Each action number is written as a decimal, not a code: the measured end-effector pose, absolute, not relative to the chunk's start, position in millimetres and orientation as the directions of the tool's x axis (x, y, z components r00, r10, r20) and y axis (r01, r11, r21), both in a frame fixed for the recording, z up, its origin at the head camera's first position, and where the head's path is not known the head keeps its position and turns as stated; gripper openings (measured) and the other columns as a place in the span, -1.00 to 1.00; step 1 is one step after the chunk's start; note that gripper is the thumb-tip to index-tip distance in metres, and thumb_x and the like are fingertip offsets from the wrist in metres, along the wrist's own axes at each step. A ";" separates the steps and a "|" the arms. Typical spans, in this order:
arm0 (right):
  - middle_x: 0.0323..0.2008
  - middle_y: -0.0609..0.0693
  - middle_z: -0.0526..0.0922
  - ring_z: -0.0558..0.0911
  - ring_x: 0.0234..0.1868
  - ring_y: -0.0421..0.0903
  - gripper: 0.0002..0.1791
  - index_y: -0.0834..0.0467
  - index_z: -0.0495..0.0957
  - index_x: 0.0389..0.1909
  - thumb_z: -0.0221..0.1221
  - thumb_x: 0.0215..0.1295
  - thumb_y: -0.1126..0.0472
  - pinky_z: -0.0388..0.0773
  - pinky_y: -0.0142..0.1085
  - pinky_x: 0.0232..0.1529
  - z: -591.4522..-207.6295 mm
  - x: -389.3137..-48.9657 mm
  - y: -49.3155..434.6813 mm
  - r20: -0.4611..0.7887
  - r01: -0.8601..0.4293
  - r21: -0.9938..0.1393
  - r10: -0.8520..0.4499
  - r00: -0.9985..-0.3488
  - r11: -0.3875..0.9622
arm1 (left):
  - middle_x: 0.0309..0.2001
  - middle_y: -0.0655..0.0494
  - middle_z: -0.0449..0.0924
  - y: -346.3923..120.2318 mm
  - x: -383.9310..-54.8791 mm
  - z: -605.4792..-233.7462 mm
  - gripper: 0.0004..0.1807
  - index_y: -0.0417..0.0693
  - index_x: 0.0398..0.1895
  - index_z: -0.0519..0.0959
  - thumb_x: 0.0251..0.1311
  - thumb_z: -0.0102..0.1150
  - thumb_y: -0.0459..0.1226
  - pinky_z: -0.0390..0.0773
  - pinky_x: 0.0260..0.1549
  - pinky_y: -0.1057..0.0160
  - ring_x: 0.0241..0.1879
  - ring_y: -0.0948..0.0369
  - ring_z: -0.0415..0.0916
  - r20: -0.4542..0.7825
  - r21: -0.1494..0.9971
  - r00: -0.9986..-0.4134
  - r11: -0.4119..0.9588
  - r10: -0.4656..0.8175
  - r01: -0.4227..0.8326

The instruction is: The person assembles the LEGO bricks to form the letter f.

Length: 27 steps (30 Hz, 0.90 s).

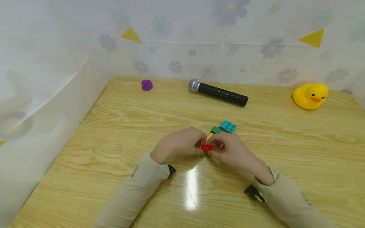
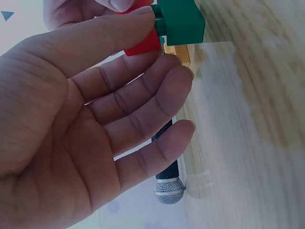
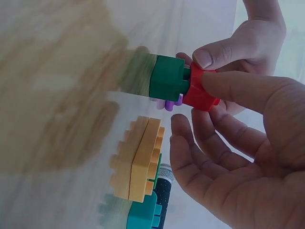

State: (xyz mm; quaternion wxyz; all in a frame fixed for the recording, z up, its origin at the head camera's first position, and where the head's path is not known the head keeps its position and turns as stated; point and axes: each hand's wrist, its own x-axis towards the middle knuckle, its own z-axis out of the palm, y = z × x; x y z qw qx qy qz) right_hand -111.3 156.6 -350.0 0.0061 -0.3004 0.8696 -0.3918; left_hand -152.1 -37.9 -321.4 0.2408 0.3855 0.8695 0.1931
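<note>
A red toy brick (image 1: 207,148) is pinched between thumb and fingers of both the left hand (image 1: 185,141) and the right hand (image 1: 232,150). Under it a green toy brick (image 3: 166,77) stands on the table; the green studs still show between the two, so they are not pressed flush. Whether the studs have entered the red brick is hidden. Just beyond the hands are a yellow brick (image 3: 147,162), partly covered in the head view, a second green brick (image 1: 215,129) and a teal brick (image 1: 228,126) with its studs up.
Toward the back of the wooden table (image 1: 119,126) lies a black microphone (image 1: 222,94) with a silver head. A small purple duck (image 1: 146,85) sits at the back left, a larger yellow duck (image 1: 309,96) at the back right. A flowered curtain (image 1: 176,31) hangs behind.
</note>
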 end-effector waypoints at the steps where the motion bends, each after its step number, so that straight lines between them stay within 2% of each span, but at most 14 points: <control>1: -0.45 -0.11 0.63 0.58 -0.43 -0.19 -0.83 0.16 0.62 -0.41 0.37 0.00 0.44 0.57 -0.34 -0.41 -350.2 -111.0 156.6 0.221 -0.516 -0.684 -0.527 -0.821 0.517 | -0.48 0.21 0.44 -38.0 -151.8 -321.7 -0.89 -0.02 -0.40 0.51 0.21 0.26 -0.26 0.36 -0.42 0.38 -0.44 0.29 0.35 -0.270 0.522 -0.584 0.626 0.765 0.579; 8: -0.46 -0.13 0.62 0.55 -0.45 -0.22 -0.82 0.15 0.63 -0.42 0.39 -0.02 0.42 0.55 -0.36 -0.42 -350.0 -109.7 154.5 0.204 -0.501 -0.678 -0.517 -0.831 0.538 | -0.47 0.20 0.46 -39.5 -151.7 -323.0 -0.87 0.00 -0.40 0.50 0.20 0.27 -0.26 0.36 -0.42 0.37 -0.44 0.29 0.36 -0.251 0.528 -0.583 0.614 0.773 0.587; 16: -0.52 -0.13 0.62 0.53 -0.53 -0.25 -0.84 0.17 0.66 -0.44 0.40 -0.04 0.43 0.50 -0.38 -0.53 -348.8 -107.6 154.5 0.177 -0.462 -0.697 -0.493 -0.852 0.548 | -0.49 0.21 0.43 -38.7 -150.8 -324.1 -0.83 -0.01 -0.42 0.46 0.21 0.28 -0.25 0.33 -0.47 0.40 -0.48 0.31 0.32 -0.254 0.547 -0.574 0.605 0.779 0.579; 27: -0.61 -0.17 0.57 0.43 -0.62 -0.28 -0.85 0.13 0.67 -0.48 0.45 -0.06 0.36 0.42 -0.39 -0.59 -346.0 -107.8 154.2 0.153 -0.449 -0.658 -0.476 -0.866 0.605 | -0.51 0.23 0.43 -33.5 -148.3 -324.7 -0.84 0.01 -0.47 0.49 0.19 0.29 -0.28 0.32 -0.47 0.41 -0.50 0.32 0.30 -0.236 0.512 -0.596 0.620 0.767 0.595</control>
